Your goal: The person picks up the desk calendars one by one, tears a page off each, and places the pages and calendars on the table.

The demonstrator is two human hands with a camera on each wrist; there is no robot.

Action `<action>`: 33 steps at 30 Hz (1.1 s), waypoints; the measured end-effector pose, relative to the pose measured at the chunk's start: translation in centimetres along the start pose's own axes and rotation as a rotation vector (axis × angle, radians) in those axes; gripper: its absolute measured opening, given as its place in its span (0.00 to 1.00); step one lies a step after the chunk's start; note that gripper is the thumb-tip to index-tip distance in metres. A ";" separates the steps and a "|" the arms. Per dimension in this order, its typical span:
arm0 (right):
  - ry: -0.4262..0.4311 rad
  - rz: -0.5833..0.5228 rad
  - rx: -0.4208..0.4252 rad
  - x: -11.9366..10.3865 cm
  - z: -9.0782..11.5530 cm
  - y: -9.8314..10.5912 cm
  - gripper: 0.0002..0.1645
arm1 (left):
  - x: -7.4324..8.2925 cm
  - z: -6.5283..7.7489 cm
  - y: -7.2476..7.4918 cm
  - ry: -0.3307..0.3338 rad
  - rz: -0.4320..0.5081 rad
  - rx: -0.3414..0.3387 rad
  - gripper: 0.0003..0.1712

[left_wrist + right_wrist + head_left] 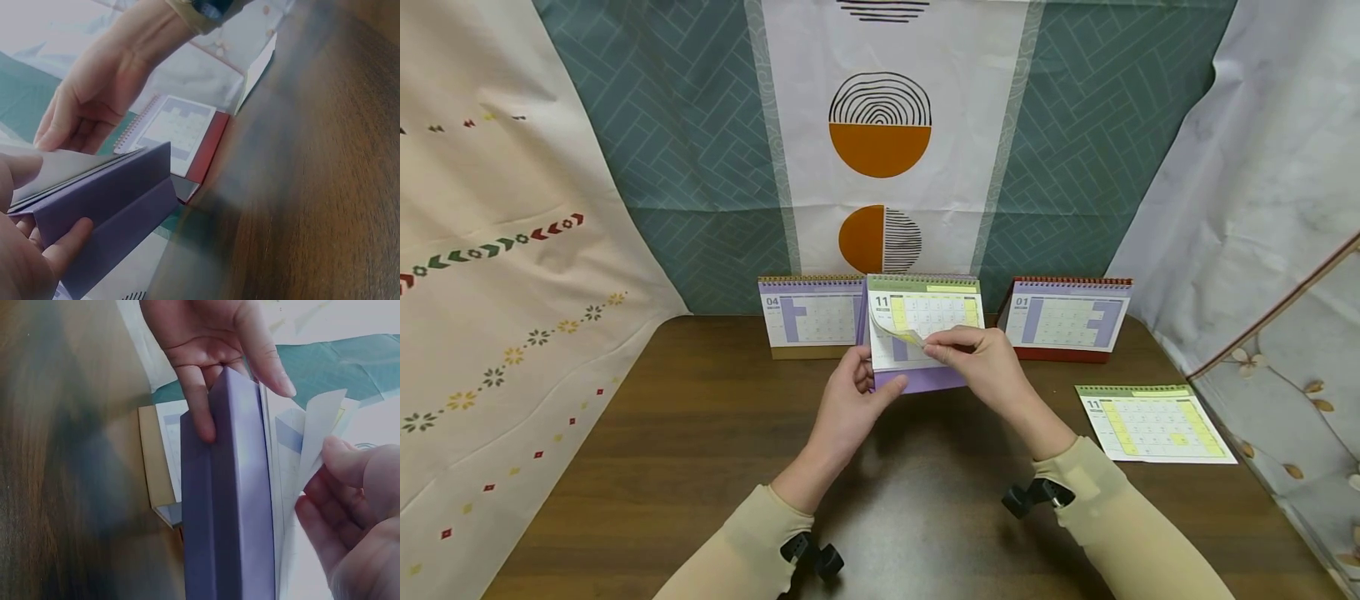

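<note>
A purple-based desk calendar [925, 381] is held up above the table, its front page [936, 307] marked 11 with yellow columns. My left hand [853, 396] grips its lower left corner, thumb over the front; in the right wrist view the left fingers [203, 415] lie against the purple base. With thumb and fingertips my right hand [981, 365] pinches the lower edge of the front page, which curls up from the pages below. Under it, part of a page with purple marks shows. The right wrist view shows the lifted page [317, 428] apart from the stack.
Behind the held calendar stand a tan-based calendar [808, 321] marked 04 and a red-based calendar [1067, 321] marked 01. A loose sheet [1157, 427] marked 11 lies on the table [662, 458] at right. Patterned cloths [700, 150] hang around the table.
</note>
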State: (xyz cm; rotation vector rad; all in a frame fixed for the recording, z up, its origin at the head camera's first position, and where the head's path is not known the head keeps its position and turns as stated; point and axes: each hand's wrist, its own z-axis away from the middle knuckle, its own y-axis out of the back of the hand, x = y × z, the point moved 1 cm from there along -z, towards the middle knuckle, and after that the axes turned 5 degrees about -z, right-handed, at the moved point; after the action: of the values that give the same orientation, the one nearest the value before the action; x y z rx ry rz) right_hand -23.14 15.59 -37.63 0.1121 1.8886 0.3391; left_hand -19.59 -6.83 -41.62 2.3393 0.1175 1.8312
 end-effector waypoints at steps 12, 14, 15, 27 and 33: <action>-0.046 -0.096 -0.045 0.2 -0.1 -0.2 0.09 | -0.1 0.0 0.2 -0.026 -0.001 0.023 0.26; -0.058 -0.106 -0.046 0.2 -0.1 -0.2 0.09 | -0.1 0.0 0.2 -0.026 -0.002 0.025 0.26; -0.064 -0.114 -0.048 0.2 0.0 -0.2 0.09 | 0.0 0.0 0.2 -0.026 -0.005 0.026 0.26; -0.101 -0.117 -0.044 -0.3 0.0 -0.2 0.10 | 0.0 -0.1 0.3 -0.047 -0.048 0.036 0.20; -0.007 0.039 0.021 -0.8 0.2 -0.6 0.07 | 0.1 -0.2 0.2 -0.056 -0.068 0.087 0.09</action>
State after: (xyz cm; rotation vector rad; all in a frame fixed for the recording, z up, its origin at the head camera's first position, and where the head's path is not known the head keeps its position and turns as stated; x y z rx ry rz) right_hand -22.62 14.87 -37.11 0.1643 1.8859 0.3449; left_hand -19.78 -7.00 -41.39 2.4108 0.2711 1.7609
